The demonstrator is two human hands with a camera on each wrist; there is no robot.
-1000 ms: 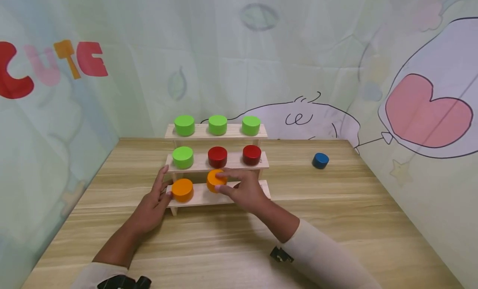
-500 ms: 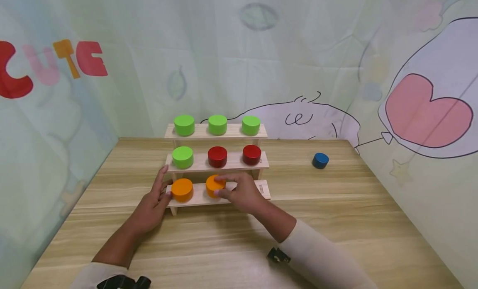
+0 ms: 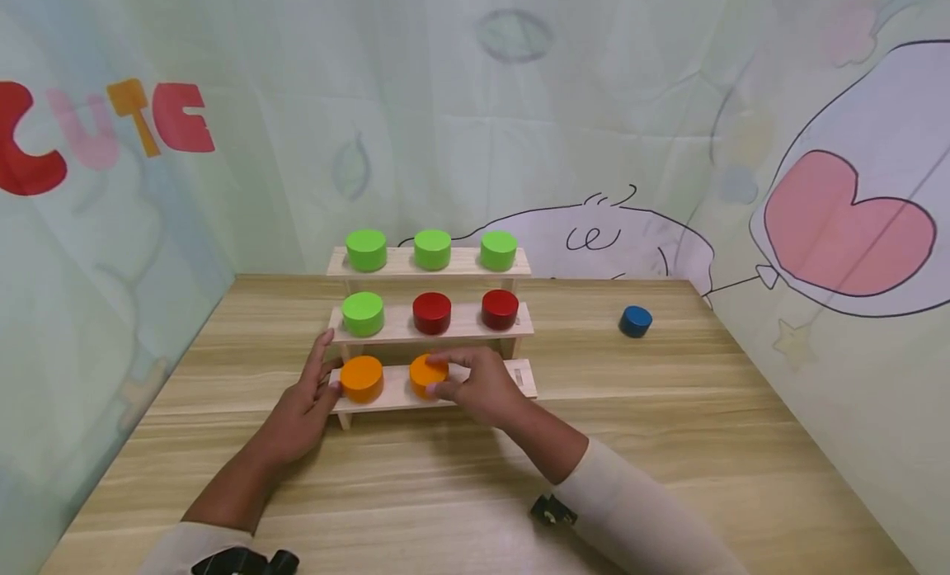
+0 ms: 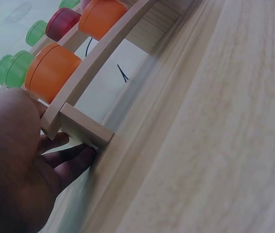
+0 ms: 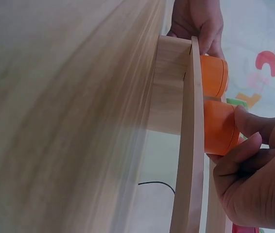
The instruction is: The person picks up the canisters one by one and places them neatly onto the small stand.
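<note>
My right hand (image 3: pixel 486 387) pinches an orange round block (image 3: pixel 426 377) between thumb and fingers. That block sits on the middle of the bottom step of a three-tier wooden rack (image 3: pixel 397 393); in the right wrist view its underside meets the board. At the rack's left end, my left hand (image 3: pixel 297 418) grips the bottom step, thumb near the front and fingers beside the leg (image 4: pixel 86 125). Close to that thumb stands another orange round block (image 3: pixel 361 379). On the middle step are a green block (image 3: pixel 363 314) and two red ones (image 3: pixel 432 313). Three green blocks (image 3: pixel 433 250) line the top step.
A blue round block (image 3: pixel 635 321) lies alone on the wood-grain table (image 3: pixel 638 443), right of the rack. Behind the table and at both sides hangs a printed cloth backdrop (image 3: pixel 297 105).
The orange block in my right hand has come down from a tilted position onto the bottom step, the hand lowering slightly with it. My left hand keeps its place at the rack's end.
</note>
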